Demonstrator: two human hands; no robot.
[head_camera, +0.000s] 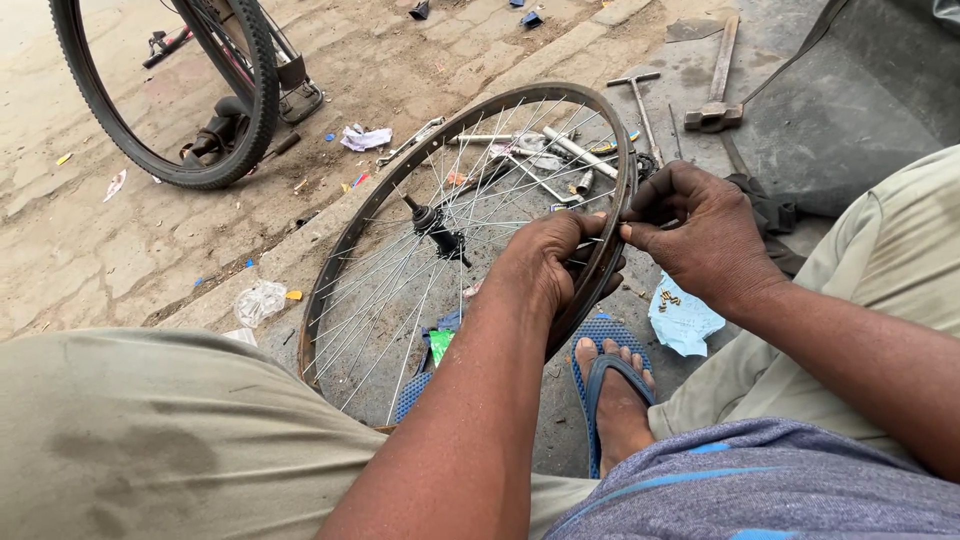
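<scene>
A bare bicycle wheel rim (352, 232) with thin steel spokes and a black hub (436, 222) stands upright between my knees. My left hand (545, 262) reaches through the spokes and grips the rim's right side from inside. My right hand (700, 235) pinches something very small against the outer edge of the rim, fingers closed; what it holds is too small to tell. The two hands nearly touch at the rim.
A blue paper (685, 320) with small brass nipples lies by my right hand. My sandalled foot (612, 390) rests below the rim. A hammer (716, 100), a T-handled tool (640, 100) and wrenches (560, 150) lie behind. A bicycle's tyred wheel (255, 90) stands at the upper left.
</scene>
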